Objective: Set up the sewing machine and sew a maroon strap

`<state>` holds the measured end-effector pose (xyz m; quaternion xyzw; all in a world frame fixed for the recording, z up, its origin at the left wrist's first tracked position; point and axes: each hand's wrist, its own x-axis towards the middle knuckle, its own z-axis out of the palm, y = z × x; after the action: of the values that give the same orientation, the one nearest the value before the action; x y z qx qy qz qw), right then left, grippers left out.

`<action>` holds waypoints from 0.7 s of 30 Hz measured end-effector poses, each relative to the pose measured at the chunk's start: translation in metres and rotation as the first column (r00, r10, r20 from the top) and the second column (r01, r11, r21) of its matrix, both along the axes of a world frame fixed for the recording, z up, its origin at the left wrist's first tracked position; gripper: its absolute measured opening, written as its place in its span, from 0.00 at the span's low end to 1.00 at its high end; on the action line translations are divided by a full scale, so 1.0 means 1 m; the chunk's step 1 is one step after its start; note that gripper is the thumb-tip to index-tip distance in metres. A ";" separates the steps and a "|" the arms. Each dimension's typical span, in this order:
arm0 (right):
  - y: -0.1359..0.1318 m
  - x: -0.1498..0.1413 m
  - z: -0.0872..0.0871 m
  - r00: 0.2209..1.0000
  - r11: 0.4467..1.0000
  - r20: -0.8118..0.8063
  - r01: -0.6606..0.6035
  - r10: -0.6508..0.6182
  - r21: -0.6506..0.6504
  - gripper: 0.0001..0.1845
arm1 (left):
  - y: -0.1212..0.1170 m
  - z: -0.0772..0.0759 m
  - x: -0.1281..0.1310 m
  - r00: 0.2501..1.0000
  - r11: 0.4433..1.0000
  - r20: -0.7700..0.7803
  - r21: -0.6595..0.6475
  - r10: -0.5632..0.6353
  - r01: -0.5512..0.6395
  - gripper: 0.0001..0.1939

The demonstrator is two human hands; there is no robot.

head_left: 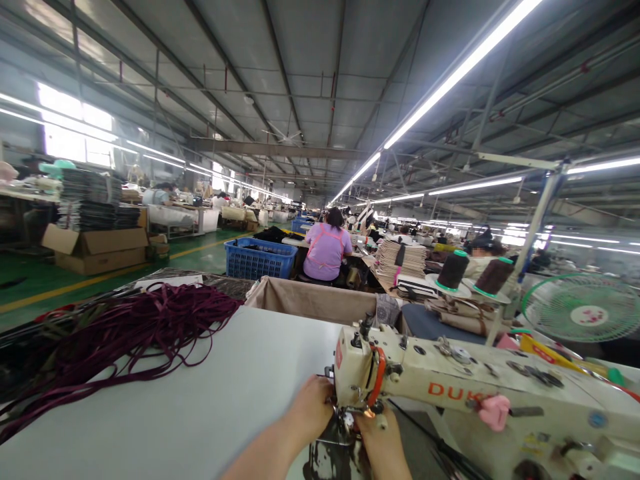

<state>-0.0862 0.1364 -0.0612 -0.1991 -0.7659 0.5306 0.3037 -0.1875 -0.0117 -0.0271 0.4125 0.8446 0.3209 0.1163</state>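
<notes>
Both hands in tight at the needle end of the sewing machine (450, 390). Left hand (311, 408) curled w/ fingers tucked under the head, right hand (381, 437) pressed in just below it; can't tell what either grips, the dark piece (330, 460) under them is mostly hidden. Risk, as I read it: fingertips that near the needle get caught if the machine runs. Purple straps (145, 327) heaped at the left of the worktop (225, 400), well apart from the hands, loops trailing toward the edge, could snag or slide off. Thread cones (453, 270) stand behind the machine, fan (583, 308) at right could flutter loose thread
</notes>
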 end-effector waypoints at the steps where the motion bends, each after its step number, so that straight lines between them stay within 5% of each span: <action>1: 0.001 0.000 0.000 1.000 1.000 0.013 -0.019 0.019 -0.007 0.20 | 0.000 0.001 0.000 1.000 1.000 0.001 0.000 -0.001 0.001 0.18; 21: -0.003 0.002 0.011 0.998 0.998 0.043 -0.048 0.050 -0.050 0.19 | -0.003 0.008 0.004 1.000 1.000 0.011 -0.020 0.003 -0.003 0.20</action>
<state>-0.0838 0.1333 -0.0504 -0.1994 -0.7640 0.5517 0.2687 -0.1833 -0.0150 -0.0189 0.4083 0.8477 0.3150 0.1248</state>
